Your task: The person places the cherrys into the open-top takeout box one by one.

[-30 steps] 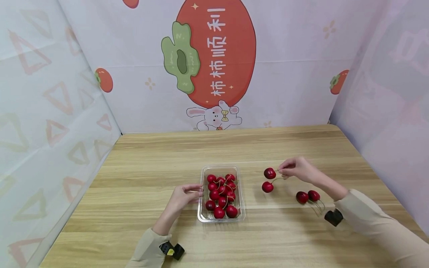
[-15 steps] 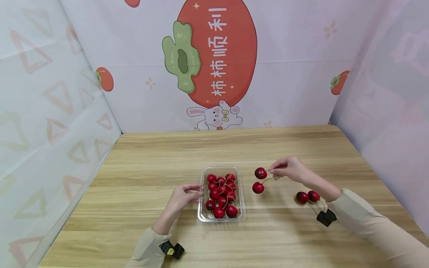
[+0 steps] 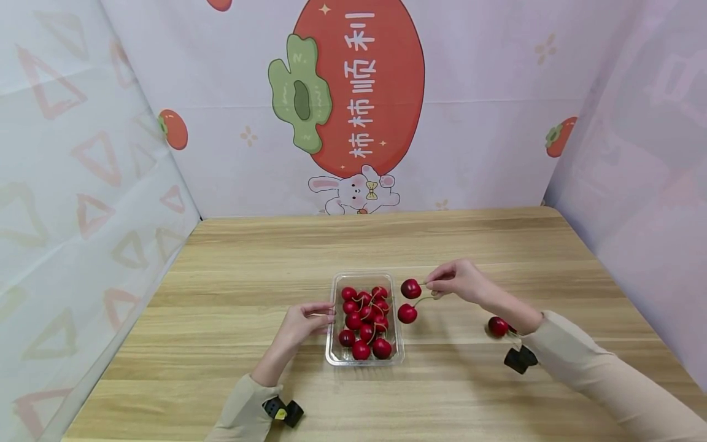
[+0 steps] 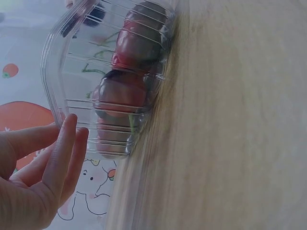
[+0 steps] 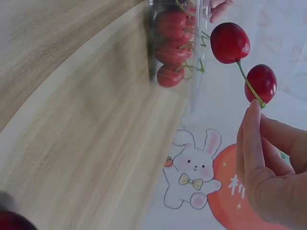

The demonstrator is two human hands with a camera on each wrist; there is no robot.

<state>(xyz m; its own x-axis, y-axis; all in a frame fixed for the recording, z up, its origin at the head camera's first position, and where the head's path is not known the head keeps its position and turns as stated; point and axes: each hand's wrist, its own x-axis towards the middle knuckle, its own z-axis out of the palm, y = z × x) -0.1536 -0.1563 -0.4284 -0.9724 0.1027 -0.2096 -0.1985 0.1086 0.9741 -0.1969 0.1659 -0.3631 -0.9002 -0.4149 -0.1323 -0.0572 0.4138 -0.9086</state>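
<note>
A clear plastic box holding several red cherries sits on the table. My left hand is at its left side, fingertips touching the rim, fairly straight in the left wrist view, where the box wall rises beside them. Just right of the box, my right hand pinches two cherries by their green stems. The upper cherry and lower cherry hang off the table, overlapping the box's right edge region. In the right wrist view, both dangle beyond the fingertips.
On the wooden table, another cherry lies to the right, with one beside it mostly hidden by the right sleeve. A printed cloth stands behind the table, and cloth walls flank both sides.
My right hand has moved left with the two cherries, bringing them up to the box's right side. Its forearm now covers part of the loose cherries. My left hand and the box stay put.
</note>
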